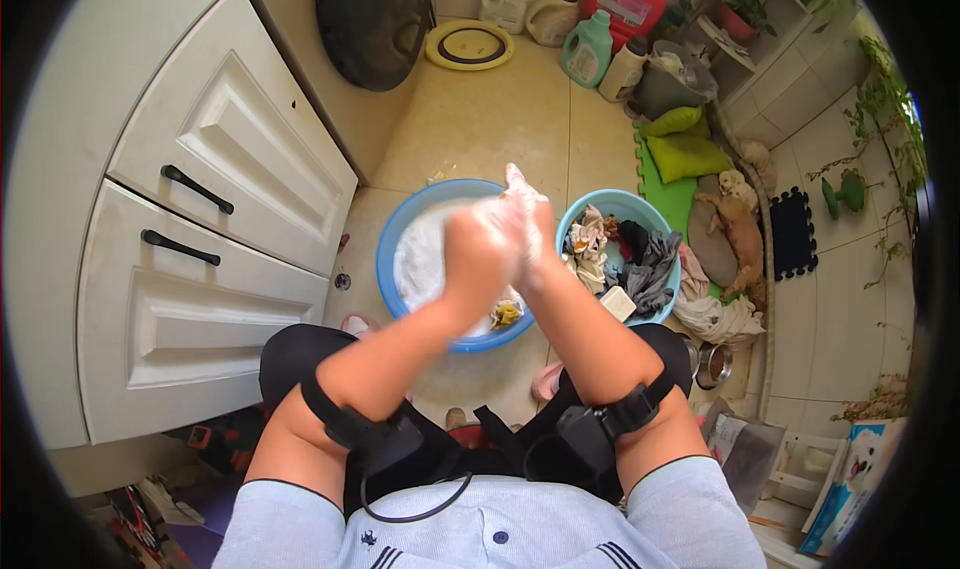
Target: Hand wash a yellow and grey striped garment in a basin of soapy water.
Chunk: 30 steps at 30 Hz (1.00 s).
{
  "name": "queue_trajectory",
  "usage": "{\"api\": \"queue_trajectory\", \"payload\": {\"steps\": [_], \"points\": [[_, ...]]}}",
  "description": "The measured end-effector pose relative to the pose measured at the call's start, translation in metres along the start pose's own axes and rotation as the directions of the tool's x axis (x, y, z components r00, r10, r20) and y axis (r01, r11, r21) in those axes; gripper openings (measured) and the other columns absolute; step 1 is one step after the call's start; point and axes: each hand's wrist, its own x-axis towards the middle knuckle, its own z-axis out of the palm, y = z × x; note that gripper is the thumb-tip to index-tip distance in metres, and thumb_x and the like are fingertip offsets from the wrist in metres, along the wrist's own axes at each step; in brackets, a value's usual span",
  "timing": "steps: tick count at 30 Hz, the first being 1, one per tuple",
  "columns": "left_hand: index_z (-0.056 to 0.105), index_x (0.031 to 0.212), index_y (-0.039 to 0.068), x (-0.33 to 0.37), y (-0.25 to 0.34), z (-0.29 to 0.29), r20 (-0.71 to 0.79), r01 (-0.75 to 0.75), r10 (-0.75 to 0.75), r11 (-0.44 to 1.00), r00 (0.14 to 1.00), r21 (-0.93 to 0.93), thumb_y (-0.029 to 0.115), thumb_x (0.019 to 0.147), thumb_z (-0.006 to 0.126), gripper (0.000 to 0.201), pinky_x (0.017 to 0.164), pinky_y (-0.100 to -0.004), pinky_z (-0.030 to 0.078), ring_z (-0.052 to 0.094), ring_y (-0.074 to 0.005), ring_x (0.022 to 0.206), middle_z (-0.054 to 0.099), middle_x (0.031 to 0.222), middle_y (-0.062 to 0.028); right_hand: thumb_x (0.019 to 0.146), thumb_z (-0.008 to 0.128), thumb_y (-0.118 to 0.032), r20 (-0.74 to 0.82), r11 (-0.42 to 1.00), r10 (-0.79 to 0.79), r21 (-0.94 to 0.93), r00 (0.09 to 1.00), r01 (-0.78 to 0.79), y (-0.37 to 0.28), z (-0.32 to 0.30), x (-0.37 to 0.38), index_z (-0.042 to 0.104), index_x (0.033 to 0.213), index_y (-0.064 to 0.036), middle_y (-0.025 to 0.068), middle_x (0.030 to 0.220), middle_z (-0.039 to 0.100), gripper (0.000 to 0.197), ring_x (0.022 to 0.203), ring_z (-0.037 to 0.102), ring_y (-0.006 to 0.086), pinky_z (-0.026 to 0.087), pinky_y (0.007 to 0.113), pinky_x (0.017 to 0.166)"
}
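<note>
White cabinet point(200, 229) fills the left of the frame, two black handles on its drawer fronts. Tiled floor point(490, 119) runs up the centre.

Centre frame: blue basin point(400, 239) with sudsy white water. Just right of it, nearly touching, a smaller light-blue basin point(600, 207) packed with mixed clothes point(630, 259): grey, white, dark pieces.

Your left hand point(478, 244) and right hand point(528, 224) are pressed together above the big basin's right side, both covered in foam. Fingers are closed against each other; can't tell whether there's cloth between them or just suds. A small yellow item point(506, 314) sits in the water under your forearms, near the basin's lower rim.

Top of frame: detergent bottles point(590, 29), red, green and white, clustered on the floor. Yellow round lid point(470, 45) left of them. Right side: green cushion point(685, 154), and a small tan dog point(742, 231) lying on a mat.

Black straps on both your forearms, lower centre.
</note>
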Motion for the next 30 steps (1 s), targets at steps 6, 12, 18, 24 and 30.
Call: {"api": "queue_trajectory", "payload": {"steps": [6, 12, 18, 24, 30], "points": [[0.056, 0.058, -0.001, 0.032, -0.007, -0.026, -0.101, 0.155, -0.163, 0.985, 0.981, -0.079, 0.021, 0.08, 0.053, 0.031, 0.047, -0.0342, 0.039, 0.052, -0.0218, 0.045, 0.053, 0.05, -0.0155, 0.09, 0.042, -0.036, 0.119, 0.876, 0.36, 0.298, 0.926, -0.379, -0.022, 0.036, -0.033, 0.054, 0.093, -0.0035, 0.0042, 0.08, 0.055, 0.035, 0.071, 0.051, 0.0123, 0.043, 0.026, 0.057], [0.045, 0.052, 0.0, 0.003, 0.001, 0.011, -0.049, -0.217, 0.233, 0.952, 0.971, 0.215, 0.016, 0.082, 0.053, 0.034, 0.044, -0.0339, 0.033, 0.038, -0.0204, 0.042, 0.041, 0.047, -0.0154, 0.089, 0.043, -0.031, 0.383, 0.721, 0.316, 0.498, 0.868, -0.482, 0.018, -0.038, 0.013, 0.053, 0.087, -0.0044, 0.0048, 0.071, 0.053, 0.028, 0.064, 0.051, 0.0128, 0.042, 0.026, 0.054], [0.046, 0.053, -0.001, 0.012, 0.002, 0.001, -0.08, -0.231, 0.245, 0.961, 0.966, 0.149, 0.014, 0.081, 0.053, 0.032, 0.045, -0.0328, 0.033, 0.04, -0.025, 0.043, 0.044, 0.049, -0.0171, 0.092, 0.036, -0.029, 0.457, 0.772, 0.24, 0.445, 0.856, -0.454, 0.014, -0.018, 0.002, 0.049, 0.081, -0.0109, 0.0016, 0.076, 0.051, 0.025, 0.074, 0.05, 0.0146, 0.042, 0.027, 0.067], [0.048, 0.055, 0.0, 0.025, -0.001, -0.022, -0.141, 0.048, -0.029, 0.99, 0.99, 0.132, 0.016, 0.083, 0.051, 0.032, 0.045, -0.0339, 0.033, 0.039, -0.0253, 0.043, 0.043, 0.05, -0.0177, 0.091, 0.038, -0.033, 0.193, 0.743, 0.549, 0.332, 0.813, -0.581, -0.02, 0.029, -0.024, 0.05, 0.087, -0.011, 0.004, 0.083, 0.054, 0.026, 0.073, 0.053, 0.0167, 0.045, 0.029, 0.066], [0.048, 0.055, 0.001, 0.003, -0.014, 0.004, -0.03, -0.353, 0.399, 0.841, 0.916, 0.411, 0.019, 0.084, 0.05, 0.034, 0.043, -0.0376, 0.03, 0.035, -0.0263, 0.042, 0.043, 0.049, -0.017, 0.088, 0.044, -0.036, 0.599, 0.447, 0.303, 0.597, 0.741, -0.666, 0.038, -0.027, 0.0, 0.053, 0.081, -0.009, 0.0055, 0.076, 0.055, 0.029, 0.069, 0.054, 0.017, 0.045, 0.031, 0.06]]}}
